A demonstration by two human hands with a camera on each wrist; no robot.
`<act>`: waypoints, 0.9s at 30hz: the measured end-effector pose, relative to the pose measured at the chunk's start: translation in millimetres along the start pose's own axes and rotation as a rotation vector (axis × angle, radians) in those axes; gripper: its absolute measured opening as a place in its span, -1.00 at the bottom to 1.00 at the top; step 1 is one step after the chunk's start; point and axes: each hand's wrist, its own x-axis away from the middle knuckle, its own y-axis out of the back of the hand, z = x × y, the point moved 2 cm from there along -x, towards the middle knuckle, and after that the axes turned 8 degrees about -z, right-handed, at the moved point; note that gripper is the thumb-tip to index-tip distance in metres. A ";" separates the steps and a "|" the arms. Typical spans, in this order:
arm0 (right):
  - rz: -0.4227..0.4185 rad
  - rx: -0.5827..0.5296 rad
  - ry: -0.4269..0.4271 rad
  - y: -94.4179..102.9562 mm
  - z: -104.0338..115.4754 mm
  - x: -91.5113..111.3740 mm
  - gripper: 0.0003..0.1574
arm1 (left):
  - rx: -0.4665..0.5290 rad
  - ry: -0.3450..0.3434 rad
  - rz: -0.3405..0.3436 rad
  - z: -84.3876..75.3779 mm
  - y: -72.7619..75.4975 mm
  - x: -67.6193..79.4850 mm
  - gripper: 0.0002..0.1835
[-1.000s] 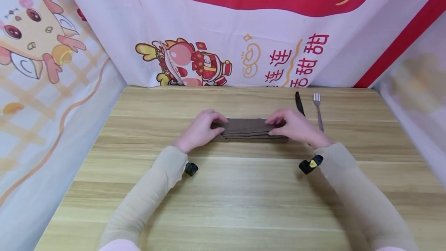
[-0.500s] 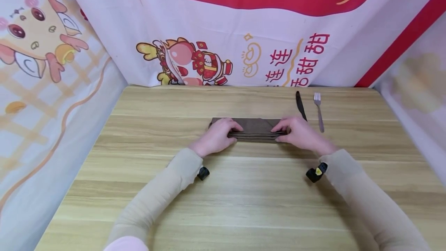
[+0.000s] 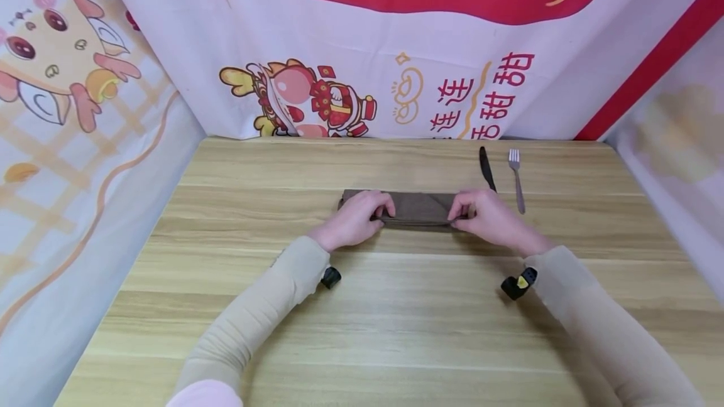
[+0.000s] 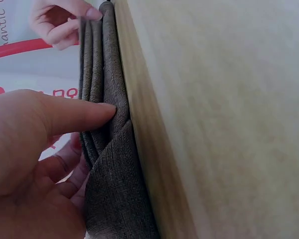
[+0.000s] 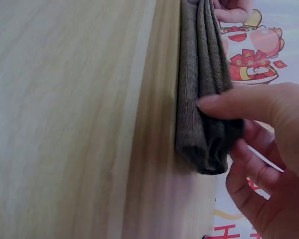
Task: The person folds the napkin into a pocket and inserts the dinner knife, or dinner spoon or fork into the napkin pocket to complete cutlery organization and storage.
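A dark brown cloth (image 3: 421,206), folded into a long narrow strip of several layers, lies crosswise on the wooden table. My left hand (image 3: 355,218) pinches its near edge toward the left end, thumb in front and fingers over the top. Toward the right end my right hand (image 3: 485,215) pinches the same edge. In the left wrist view the left thumb presses between the layers of the cloth (image 4: 120,184), beside a slanted fold. The right wrist view shows the layers' rounded ends at the cloth's (image 5: 192,114) right end, with the right thumb against them.
A dark knife (image 3: 485,167) lies behind the right hand, its lower part hidden by that hand. To its right lies a fork (image 3: 516,178), tines away from me. Printed fabric (image 3: 373,36) hangs along the table's (image 3: 367,331) back edge.
Over the second, my left hand has shifted right along the cloth and my right hand slightly right. Since half a second ago, the fingers of both hands have drawn in on the near edge.
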 end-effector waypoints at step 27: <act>-0.107 -0.094 -0.048 4.4 -16.6 20.2 -0.82 | -0.009 -0.011 0.015 -21.0 -21.9 -17.2 -0.75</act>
